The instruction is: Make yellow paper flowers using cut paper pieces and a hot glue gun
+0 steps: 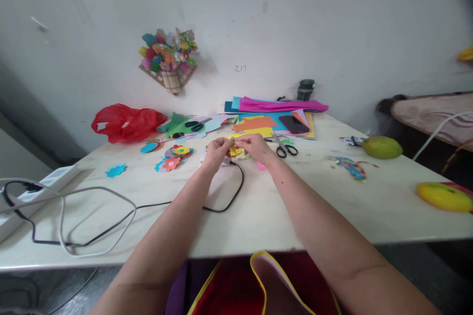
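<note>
My left hand [217, 150] and my right hand [256, 146] meet over the middle of the table, fingertips pinched close together. Between them is a small yellow paper piece [235, 149]; its exact shape is partly covered by my fingers. A black cable [241, 184] ends in a plug just below my hands, beside a white object mostly hidden by the left one. To the right of my right hand lie scissors [286, 150] with black handles, and a pink scrap [261, 165] sits under that wrist. Left of my hands rests a pile of paper flowers [172, 163].
A red plastic bag [123, 123], coloured paper sheets [254, 123], a phone [294, 124] and second scissors [197, 124] lie toward the wall. A power strip [48, 182] with looping cables occupies the left. Green fruit [382, 147] and yellow fruit [443, 197] are at right.
</note>
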### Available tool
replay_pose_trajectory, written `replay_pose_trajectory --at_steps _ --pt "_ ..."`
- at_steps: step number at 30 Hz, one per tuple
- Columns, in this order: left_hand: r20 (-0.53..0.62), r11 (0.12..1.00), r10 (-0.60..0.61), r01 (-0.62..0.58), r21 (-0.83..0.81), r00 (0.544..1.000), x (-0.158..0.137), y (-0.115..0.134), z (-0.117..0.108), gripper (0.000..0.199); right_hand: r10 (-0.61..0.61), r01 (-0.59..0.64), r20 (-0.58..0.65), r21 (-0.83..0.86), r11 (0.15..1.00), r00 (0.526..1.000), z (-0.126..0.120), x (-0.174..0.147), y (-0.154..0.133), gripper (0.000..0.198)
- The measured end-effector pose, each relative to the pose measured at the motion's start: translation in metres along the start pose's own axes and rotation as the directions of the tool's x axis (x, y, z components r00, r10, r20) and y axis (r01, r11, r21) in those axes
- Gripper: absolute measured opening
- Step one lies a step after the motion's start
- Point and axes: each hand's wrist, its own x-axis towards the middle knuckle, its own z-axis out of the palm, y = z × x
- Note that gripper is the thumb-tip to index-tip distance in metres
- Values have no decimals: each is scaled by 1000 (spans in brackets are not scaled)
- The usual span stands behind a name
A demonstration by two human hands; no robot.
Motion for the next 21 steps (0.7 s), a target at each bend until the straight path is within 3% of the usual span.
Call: replay_pose_trajectory --at_steps 6,14,21 --pt "75 999 -21 23 -29 997 1 -4 -2 42 11 -10 -72 18 1000 997 2 -1 -2 21" --pt "113 993 -11 24 -114 993 2 -7 -4 36 -23 25 -29 49 999 999 3 -3 -5 19" --pt "33 999 31 -32 35 999 1 -3 0 37 -21 20 -74 -8 1000 997 2 2 3 16"
